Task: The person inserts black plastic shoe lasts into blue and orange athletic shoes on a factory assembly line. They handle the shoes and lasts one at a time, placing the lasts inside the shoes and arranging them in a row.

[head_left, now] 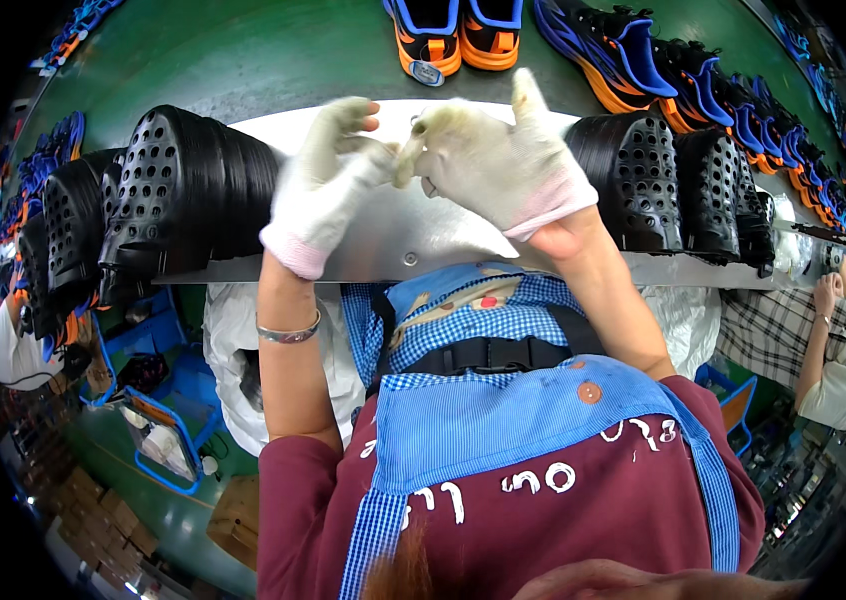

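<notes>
Wispy hair [401, 572] dangles, knit-gloved fingers [527, 100] between perforated stacks [205, 185]

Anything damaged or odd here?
Yes: bare fingertips poke out of the left glove, leaving skin exposed; cut or worn through, I can't tell. The right glove looks smudged against its pale fabric.
</notes>
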`<state>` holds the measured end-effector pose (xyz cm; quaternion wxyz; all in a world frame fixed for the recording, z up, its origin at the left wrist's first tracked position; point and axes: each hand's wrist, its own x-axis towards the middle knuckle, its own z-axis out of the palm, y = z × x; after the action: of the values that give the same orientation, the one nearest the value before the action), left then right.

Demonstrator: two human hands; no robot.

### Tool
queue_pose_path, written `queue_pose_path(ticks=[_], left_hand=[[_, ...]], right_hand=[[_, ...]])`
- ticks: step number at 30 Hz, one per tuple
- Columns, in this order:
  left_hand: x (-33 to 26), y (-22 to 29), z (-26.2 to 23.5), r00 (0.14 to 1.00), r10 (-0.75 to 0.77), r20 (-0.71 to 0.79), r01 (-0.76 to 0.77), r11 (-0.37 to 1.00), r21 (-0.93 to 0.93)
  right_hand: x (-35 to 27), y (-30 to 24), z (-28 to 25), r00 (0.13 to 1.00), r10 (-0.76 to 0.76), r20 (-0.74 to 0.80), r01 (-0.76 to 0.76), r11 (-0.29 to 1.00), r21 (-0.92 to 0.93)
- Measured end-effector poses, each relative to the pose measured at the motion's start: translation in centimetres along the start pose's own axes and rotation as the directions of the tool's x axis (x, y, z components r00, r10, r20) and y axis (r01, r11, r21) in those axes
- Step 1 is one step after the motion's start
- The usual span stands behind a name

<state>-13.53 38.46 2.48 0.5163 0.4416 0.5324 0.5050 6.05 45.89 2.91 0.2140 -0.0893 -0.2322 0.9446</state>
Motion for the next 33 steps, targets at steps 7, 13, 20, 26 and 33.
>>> queue_pose_path(ticks=[7,13,20,26,33], left_hand=[[-1.0,-1.5,1.8,0.978,-0.194,0.083,0.210,0.919,-0.333],[-0.3,-1.6,-0.4,0.981,-0.139,0.134,0.193,0.716,-0.671],[0.4,-0.7,1.9,0.983,-0.168,-0.076,0.131,0.927,-0.350],[-2.8,0.7,7.8,0.809,0.587,-0.040,-0.411,0.613,0.675],[-1.6,-0.1,11.5,0.886,0.451,0.108,-0.396,0.613,0.684]], right_hand=[[-0.4,-0.5,0.0,0.989,-0.092,0.113,0.036,0.905,0.423],[-1.2,-0.5,1.0,0.997,-0.072,0.000,0.068,0.946,0.317],[-0.9,-1.1,0.1,0.988,-0.101,0.114,0.055,0.935,0.350],[0.8,-0.9,-0.3,0.966,-0.235,-0.108,0.255,0.932,0.259],[1.2,-1.1,-0.9,0.963,-0.244,-0.118,0.268,0.923,0.277]])
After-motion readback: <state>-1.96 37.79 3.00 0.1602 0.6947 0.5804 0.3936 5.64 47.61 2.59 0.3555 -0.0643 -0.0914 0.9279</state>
